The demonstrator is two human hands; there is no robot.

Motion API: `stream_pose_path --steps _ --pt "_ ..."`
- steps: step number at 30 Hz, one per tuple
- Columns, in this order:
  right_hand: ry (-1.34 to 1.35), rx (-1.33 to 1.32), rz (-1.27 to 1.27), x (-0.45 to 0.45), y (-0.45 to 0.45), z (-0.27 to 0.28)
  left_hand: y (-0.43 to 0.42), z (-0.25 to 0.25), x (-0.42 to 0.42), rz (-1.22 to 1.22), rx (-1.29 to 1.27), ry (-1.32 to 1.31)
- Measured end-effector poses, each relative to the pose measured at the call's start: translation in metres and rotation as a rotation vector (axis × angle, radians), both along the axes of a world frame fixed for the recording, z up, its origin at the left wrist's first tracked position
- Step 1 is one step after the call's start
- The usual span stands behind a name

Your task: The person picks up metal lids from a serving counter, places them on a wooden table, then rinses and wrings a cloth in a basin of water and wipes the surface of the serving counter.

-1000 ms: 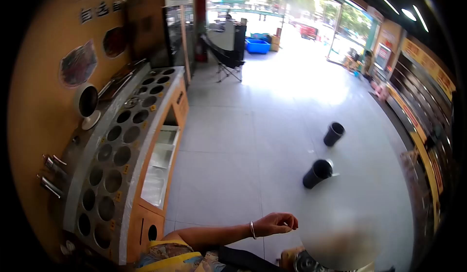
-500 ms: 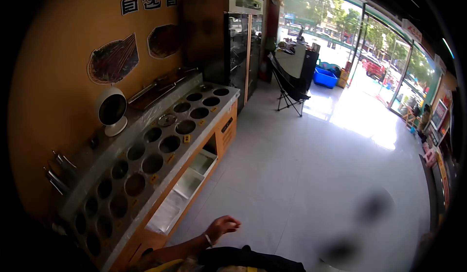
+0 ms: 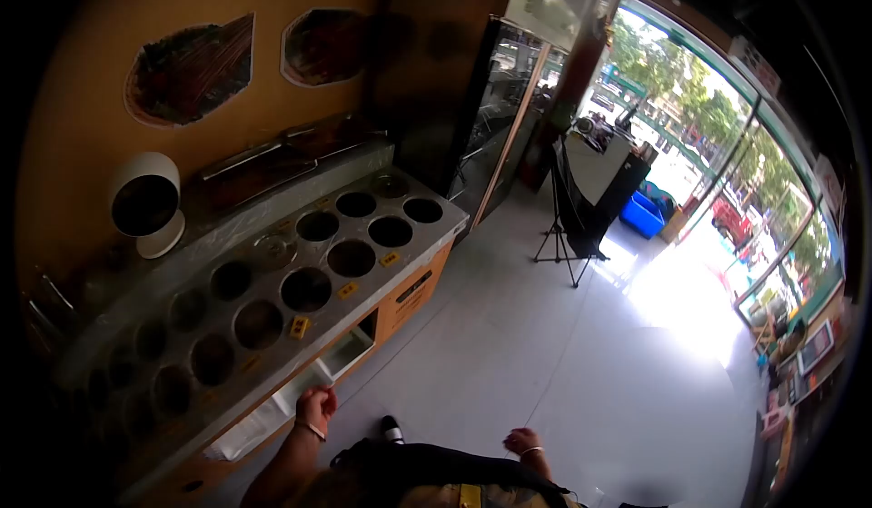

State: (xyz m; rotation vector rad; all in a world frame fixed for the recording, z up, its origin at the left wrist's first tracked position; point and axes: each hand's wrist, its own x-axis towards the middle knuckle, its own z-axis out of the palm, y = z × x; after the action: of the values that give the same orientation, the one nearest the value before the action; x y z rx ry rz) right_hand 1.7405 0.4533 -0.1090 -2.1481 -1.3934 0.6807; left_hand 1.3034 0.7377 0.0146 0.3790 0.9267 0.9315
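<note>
My left hand hangs in front of the counter's open shelf, its fingers curled together and nothing visible in them. A pale bracelet circles that wrist. Lower in the middle of the view, my right hand is over the grey floor, fingers loosely curled in, holding nothing that I can see; it has a band at the wrist too. White trays lie in the shelf beside my left hand. Above them, the metal counter top has rows of round wells, with small yellow labels along its front.
A white round device stands against the wall behind the counter. Beyond the counter's far end are a glass-door cabinet, a black folding chair and a blue bin. Glass doors are at the upper right. A shoe shows below.
The view has turned left and come closer to the counter. My left hand is now beside the shelf, and my right hand has come into view. The two dark bins have dropped out of clear view.
</note>
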Motion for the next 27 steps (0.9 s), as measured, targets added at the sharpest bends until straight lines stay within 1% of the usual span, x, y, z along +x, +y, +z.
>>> stream_pose_path --steps 1,2,3,4,5,6,7,9,11,12,13,14,15,17,19,21,22,23,25,26,27 --pt "0.592 0.116 -0.316 -0.004 0.018 0.007 0.034 0.005 0.031 0.021 -0.027 -0.072" --pt "0.587 0.095 -0.304 0.005 0.037 0.018 0.062 0.01 0.06 0.011 0.015 -0.086" --pt "0.754 -0.019 -0.495 0.008 0.066 0.041 0.084 0.038 0.088 -0.024 0.043 -0.082" --pt "0.922 -0.137 -0.686 0.013 0.096 0.056 0.107 0.049 0.114 -0.035 0.078 -0.094" --pt "0.818 -0.165 -0.685 0.024 0.118 0.059 0.132 0.047 0.133 -0.094 0.077 -0.134" --pt "0.782 -0.18 -0.686 0.038 0.142 0.057 0.156 0.046 0.15 -0.176 0.096 -0.097" --pt "0.74 -0.188 -0.683 0.057 0.168 0.053 0.177 0.056 0.168 -0.19 0.066 -0.039" --pt "0.367 -0.273 -0.354 0.105 0.235 0.034 0.222 0.059 0.198 -0.2 0.106 0.008" --pt "0.502 -0.175 -0.355 0.147 0.322 0.014 0.269 0.056 0.223 -0.194 0.094 -0.022" --pt "0.478 -0.045 -0.377 0.144 0.372 0.044 0.29 0.049 0.233 -0.174 0.064 -0.039" --pt "0.142 -0.123 -0.137 0.165 0.43 0.048 0.308 0.055 0.244 -0.141 0.069 -0.034" --pt "0.118 -0.099 -0.154 0.155 0.487 0.088 0.327 0.057 0.254 -0.113 0.051 -0.039" --pt "-0.024 0.139 0.008 0.167 0.546 0.076 0.347 0.056 0.265 -0.081 0.036 -0.047" --pt "0.039 0.206 0.122 0.166 0.654 0.094 0.388 0.036 0.285 0.037 -0.017 -0.076" --pt "-0.167 0.188 0.383 0.158 0.749 0.122 0.423 0.032 0.307 0.13 -0.137 -0.074" --pt "-0.358 0.46 0.52 0.151 0.83 0.091 0.454 0.025 0.332 0.19 -0.207 0.038" --pt "-0.244 0.503 0.557 0.151 0.864 0.08 0.471 0.018 0.343 0.212 -0.205 0.072" --pt "-0.163 0.346 0.508 0.147 0.892 0.077 0.488 0.016 0.353 0.227 -0.22 0.142" --pt "-0.242 0.263 0.559 0.139 0.935 0.064 0.518 -0.003 0.367 0.226 -0.217 0.163" --pt "-0.237 0.248 0.592 0.137 0.953 0.052 0.529 -0.01 0.374 0.254 -0.239 0.158" --pt "-0.32 0.136 0.649 0.137 0.969 0.041 0.54 -0.017 0.381 0.267 -0.246 0.228"
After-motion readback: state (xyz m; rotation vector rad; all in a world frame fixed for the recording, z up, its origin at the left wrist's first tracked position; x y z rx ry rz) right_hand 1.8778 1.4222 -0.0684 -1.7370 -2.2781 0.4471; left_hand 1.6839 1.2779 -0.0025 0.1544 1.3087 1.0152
